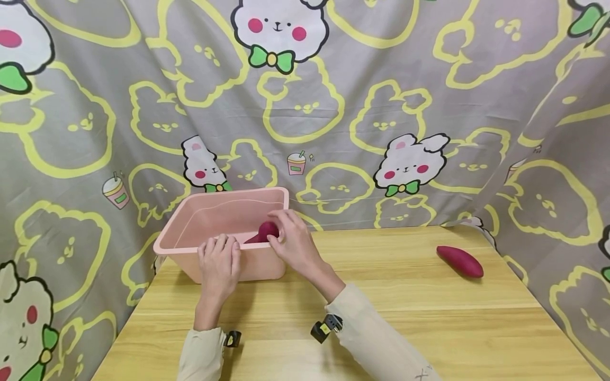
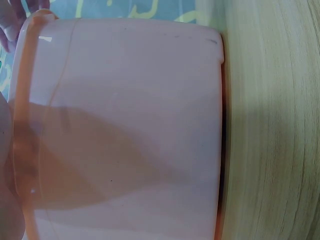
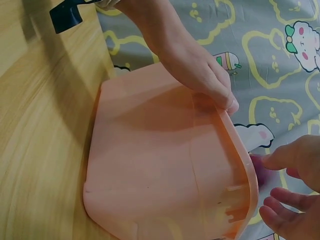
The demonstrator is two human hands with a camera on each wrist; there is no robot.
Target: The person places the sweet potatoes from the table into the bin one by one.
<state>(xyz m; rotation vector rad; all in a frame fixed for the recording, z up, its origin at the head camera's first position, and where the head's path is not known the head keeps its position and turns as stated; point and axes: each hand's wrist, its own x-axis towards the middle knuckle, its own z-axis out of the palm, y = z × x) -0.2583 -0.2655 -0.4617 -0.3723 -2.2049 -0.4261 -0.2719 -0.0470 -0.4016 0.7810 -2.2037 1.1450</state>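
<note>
A pink plastic bin [image 1: 257, 264] stands on the left part of the table. My left hand [image 1: 219, 262] grips its near rim, fingers bent over the edge; the right wrist view shows this left hand [image 3: 205, 80] too. Over the bin's right end is my right hand [image 1: 295, 241], thumb and fingers spread apart. Just beyond its fingertips, inside the bin, shows a dark red-purple sweet potato [image 1: 268, 230], partly hidden by the near wall. In the right wrist view, the sweet potato [image 3: 261, 171] peeks past the rim beside the thumb.
Another red-purple sweet potato [image 1: 460, 261] lies on the right side of the wooden table [image 1: 381, 296]. Behind and along the sides hangs a grey cloth [image 1: 329, 116] with cartoon animals. Small dark cameras [image 1: 326, 327] sit at both wrists.
</note>
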